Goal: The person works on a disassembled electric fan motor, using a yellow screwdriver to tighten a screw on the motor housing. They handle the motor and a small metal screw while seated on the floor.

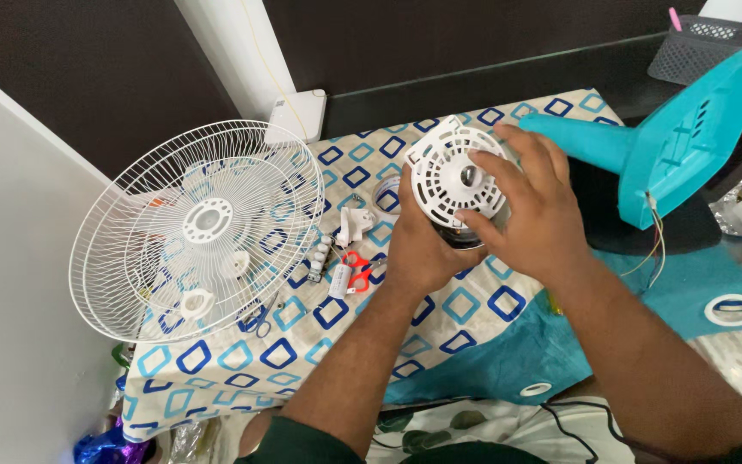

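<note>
Hands meet over the table [474, 301]: the left hand [422, 249] cups the fan motor [457, 185] from below, fingers closed round it; the right hand [538, 206] presses its slotted white cover. Better keep the motor steady, upright, clear of the fan guard [191, 228].

two hands [474, 215] (one motor housing [457, 176])

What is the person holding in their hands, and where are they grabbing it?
Both hands hold the white fan motor housing. The left hand cups its lower side, and the right hand grips its right edge with fingers across the slotted front.
</note>
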